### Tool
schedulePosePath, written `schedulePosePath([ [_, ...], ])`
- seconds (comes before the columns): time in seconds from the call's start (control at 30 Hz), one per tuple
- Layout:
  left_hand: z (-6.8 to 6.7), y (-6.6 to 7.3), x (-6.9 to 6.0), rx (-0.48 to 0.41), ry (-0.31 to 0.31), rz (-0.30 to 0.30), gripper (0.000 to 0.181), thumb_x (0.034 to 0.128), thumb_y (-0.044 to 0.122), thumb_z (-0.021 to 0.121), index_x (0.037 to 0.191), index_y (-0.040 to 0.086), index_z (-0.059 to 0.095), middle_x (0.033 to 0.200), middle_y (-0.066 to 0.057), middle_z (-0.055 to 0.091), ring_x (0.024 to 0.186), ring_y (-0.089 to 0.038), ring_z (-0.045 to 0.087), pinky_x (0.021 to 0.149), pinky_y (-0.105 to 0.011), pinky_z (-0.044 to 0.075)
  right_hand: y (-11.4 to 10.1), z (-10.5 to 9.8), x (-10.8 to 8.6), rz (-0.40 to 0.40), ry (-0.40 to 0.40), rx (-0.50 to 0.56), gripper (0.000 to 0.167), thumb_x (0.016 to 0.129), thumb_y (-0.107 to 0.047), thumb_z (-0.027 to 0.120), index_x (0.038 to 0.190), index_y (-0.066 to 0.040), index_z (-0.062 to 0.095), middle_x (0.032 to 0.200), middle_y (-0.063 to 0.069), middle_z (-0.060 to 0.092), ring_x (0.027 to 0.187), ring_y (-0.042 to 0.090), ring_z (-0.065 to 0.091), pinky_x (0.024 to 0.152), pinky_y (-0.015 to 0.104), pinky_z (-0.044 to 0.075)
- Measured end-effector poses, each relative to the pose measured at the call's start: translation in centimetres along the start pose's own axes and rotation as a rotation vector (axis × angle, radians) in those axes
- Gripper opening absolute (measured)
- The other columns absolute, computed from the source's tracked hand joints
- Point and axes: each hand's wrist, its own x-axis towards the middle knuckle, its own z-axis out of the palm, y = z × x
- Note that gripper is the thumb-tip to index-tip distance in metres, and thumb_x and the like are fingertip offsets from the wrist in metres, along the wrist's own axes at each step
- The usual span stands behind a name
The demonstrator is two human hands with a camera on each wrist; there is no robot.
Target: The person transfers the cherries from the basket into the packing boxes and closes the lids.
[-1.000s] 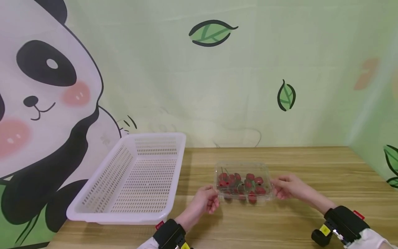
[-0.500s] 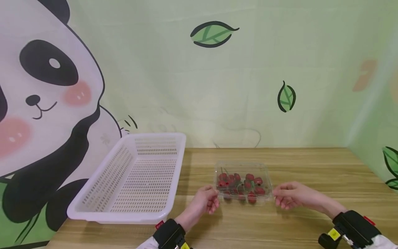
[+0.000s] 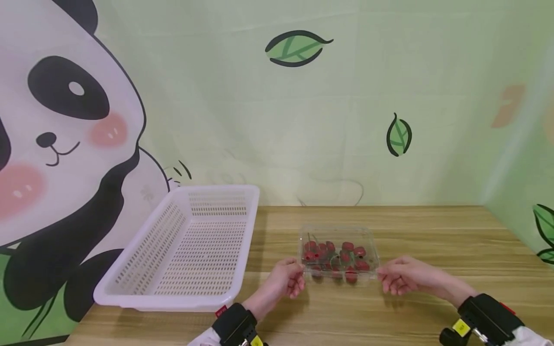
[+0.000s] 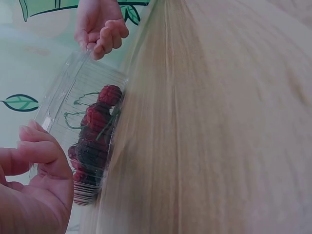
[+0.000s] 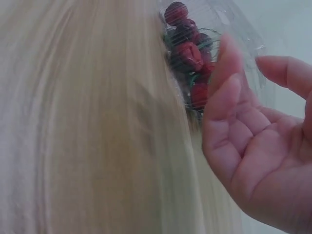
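A clear plastic clamshell box (image 3: 337,230) of red cherries (image 3: 350,274) with green stems sits on the wooden table, its lid down. My left hand (image 3: 283,278) pinches the box's front left corner, fingers curled; in the left wrist view the left hand (image 4: 39,180) partly covers that end. At the opposite corner, my right hand (image 3: 404,276) touches the edge with its fingertips. From the right wrist view, a gap shows between thumb and forefinger of the right hand (image 5: 263,141), beside the lid's rim, and the other fingers bend loosely.
To the left stands a white perforated plastic basket (image 3: 173,302) with nothing visible inside. Behind the table (image 3: 433,226) hangs a pale green backdrop (image 3: 329,120) printed with a panda and leaves.
The right hand drew back slightly from the box's right edge, then came in again to touch its front right corner. My left hand and the box have stayed in place.
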Motion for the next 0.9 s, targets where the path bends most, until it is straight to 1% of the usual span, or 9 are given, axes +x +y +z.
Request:
schedulePosePath([
  [0.3,0.00,0.03,-0.20,-0.003,-0.004,0.010,0.010,0.0888,0.007,0.041,0.079,0.007,0.042,0.058,-0.003,0.047,0.043,-0.009,0.039,0.039,-0.019,0.031,0.56,-0.05,0.06,-0.069,-0.016,0.048,0.024,0.095,-0.008,0.038,0.092,-0.001,0.061,0.077,0.002,0.061,0.066,0.006,0.056,0.058,0.018,0.045],
  [0.47,-0.02,0.06,-0.27,0.002,0.001,0.008,0.010,0.0896,0.008,0.042,0.080,0.007,0.041,0.059,-0.003,0.047,0.044,-0.009,0.039,0.040,-0.019,0.031,0.49,0.00,0.03,-0.069,-0.024,0.063,0.024,0.095,-0.007,0.038,0.093,-0.001,0.061,0.078,0.002,0.061,0.067,0.007,0.056,0.060,0.019,0.045],
  [0.73,-0.21,-0.36,-0.21,0.011,-0.002,0.006,0.010,0.0884,0.009,0.042,0.078,0.007,0.041,0.057,-0.004,0.047,0.041,-0.009,0.039,0.038,-0.019,0.032,0.76,0.07,0.16,-0.049,-0.006,0.066,0.023,0.095,-0.010,0.039,0.091,0.000,0.059,0.078,0.004,0.061,0.067,0.008,0.056,0.059,0.019,0.046],
  [0.83,-0.31,-0.32,-0.19,0.019,-0.016,-0.007,0.009,0.0889,0.011,0.043,0.081,0.007,0.042,0.057,-0.003,0.047,0.041,-0.009,0.039,0.038,-0.019,0.031,0.72,0.11,0.11,-0.047,-0.005,0.063,0.023,0.096,-0.010,0.038,0.093,0.001,0.058,0.079,0.004,0.061,0.068,0.009,0.056,0.059,0.020,0.046],
  [0.9,-0.41,-0.24,-0.22,0.041,-0.022,-0.029,0.012,0.0893,0.015,0.044,0.084,0.005,0.044,0.056,-0.003,0.048,0.041,-0.009,0.040,0.038,-0.019,0.032,0.60,0.16,-0.05,-0.047,0.008,0.049,0.023,0.096,-0.011,0.039,0.094,0.003,0.058,0.081,0.006,0.061,0.069,0.009,0.056,0.060,0.020,0.046],
])
